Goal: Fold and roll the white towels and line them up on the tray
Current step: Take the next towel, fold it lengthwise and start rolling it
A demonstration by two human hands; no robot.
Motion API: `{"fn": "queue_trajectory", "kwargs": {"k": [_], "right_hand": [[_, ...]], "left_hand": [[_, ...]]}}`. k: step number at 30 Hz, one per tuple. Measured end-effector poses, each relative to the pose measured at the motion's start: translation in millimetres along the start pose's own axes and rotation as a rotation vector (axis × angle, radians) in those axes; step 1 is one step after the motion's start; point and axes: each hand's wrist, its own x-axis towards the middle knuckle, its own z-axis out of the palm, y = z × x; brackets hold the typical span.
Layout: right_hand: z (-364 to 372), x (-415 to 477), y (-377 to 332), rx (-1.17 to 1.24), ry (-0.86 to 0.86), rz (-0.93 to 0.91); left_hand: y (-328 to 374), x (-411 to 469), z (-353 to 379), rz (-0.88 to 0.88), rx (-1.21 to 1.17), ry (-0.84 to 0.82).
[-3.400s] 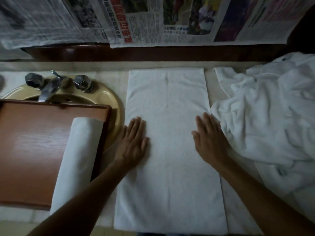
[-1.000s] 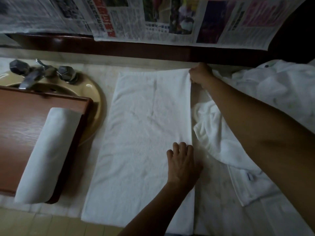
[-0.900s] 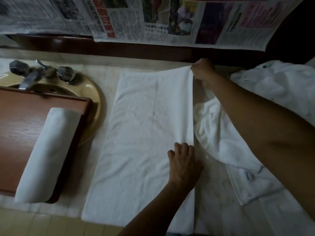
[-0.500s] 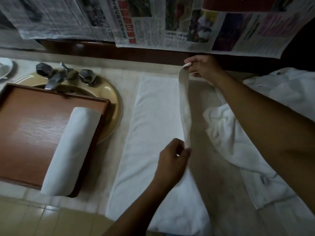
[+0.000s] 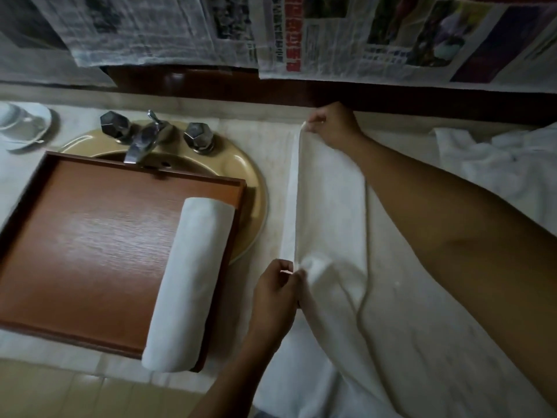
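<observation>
**Desk:** What is around the work area on your feed?

**Operator:** I see a wooden tray (image 5: 90, 236) lying across a tan sink (image 5: 254, 188), with the faucet (image 5: 144, 140) just behind its far rim. A rolled towel (image 5: 190, 282) lies along the tray's right side, its near end sticking out over the tray's front edge. A cup and saucer (image 5: 21, 125) sit at the far left of the counter (image 5: 256, 131). Newspaper sheets (image 5: 331, 34) hang along the wall behind. A heap of white towels (image 5: 497, 167) is at the far right.

**Desk:** Anything in the way?

**Operator:** The right forearm (image 5: 452, 236) crosses over the right part of the flat towel (image 5: 331, 206), so I cannot see that side fully. The picture is dim and a little blurred near the front.

**Desk:** Where is that towel, and how is it held?

**Operator:** It lies on the counter just right of the sink, running away from me. The right hand (image 5: 334, 125) pinches its far corner near the wall. The left hand (image 5: 275, 292) pinches the same long edge closer to me, thumb against fingers. Between the two hands that edge is lifted off the counter and pulled into a straight band, and the cloth below it sags in folds towards the front.
</observation>
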Motion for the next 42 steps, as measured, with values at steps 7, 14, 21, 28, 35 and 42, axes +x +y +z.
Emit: {"fn": "queue_trajectory", "kwargs": {"k": [7,14,21,28,35,42], "right_hand": [[38.1,7.4,16.6,-0.089,0.079,0.111],[40.0,15.2,23.1,-0.121,0.082,0.084],[42.4,12.7,19.5,-0.159,0.146,0.078],[40.3,-31.4,14.0,-0.285,0.298,-0.233],[68.6,-127.3,46.9,-0.577,-0.085,-0.271],[65.1,-116.0,45.8,-0.606,-0.104,-0.263]], "left_hand": [[-10.8,17.4,-12.4,-0.114,-0.022,-0.077],[-25.7,31.1,-37.8,-0.131,0.011,-0.020],[-16.8,29.0,-32.5,-0.027,0.397,0.062],[-8.0,25.7,-25.9,-0.010,0.470,0.069],[-7.1,26.6,-26.6,-0.113,0.377,0.025],[-12.1,-2.0,-30.5,-0.347,-0.073,-0.214]]}}
